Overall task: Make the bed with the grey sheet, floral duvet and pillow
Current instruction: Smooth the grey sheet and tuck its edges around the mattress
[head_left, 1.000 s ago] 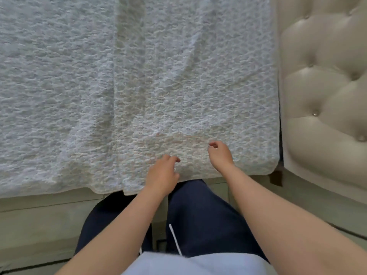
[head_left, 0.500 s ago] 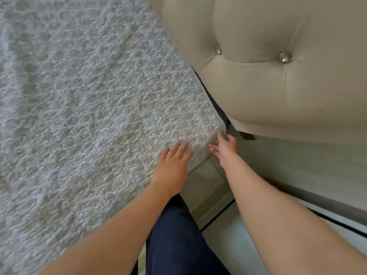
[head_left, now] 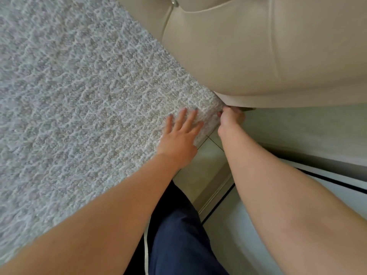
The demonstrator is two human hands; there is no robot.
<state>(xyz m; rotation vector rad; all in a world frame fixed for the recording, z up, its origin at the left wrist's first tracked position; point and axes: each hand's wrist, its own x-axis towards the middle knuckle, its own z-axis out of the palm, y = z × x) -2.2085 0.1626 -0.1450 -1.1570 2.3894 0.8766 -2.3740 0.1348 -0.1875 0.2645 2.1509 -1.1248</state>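
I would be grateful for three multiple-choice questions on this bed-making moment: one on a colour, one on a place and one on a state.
1. The headboard is: A) red B) beige C) black
2. The left hand rests on: A) the headboard B) the corner of the sheet C) a pillow
3. The left hand's fingers are: A) fisted B) pinching cloth C) straight and spread

Answers: 1 B, its padded panels are beige. 2 B, the palm lies on the grey sheet at its corner. 3 C, the fingers lie flat on the fabric.
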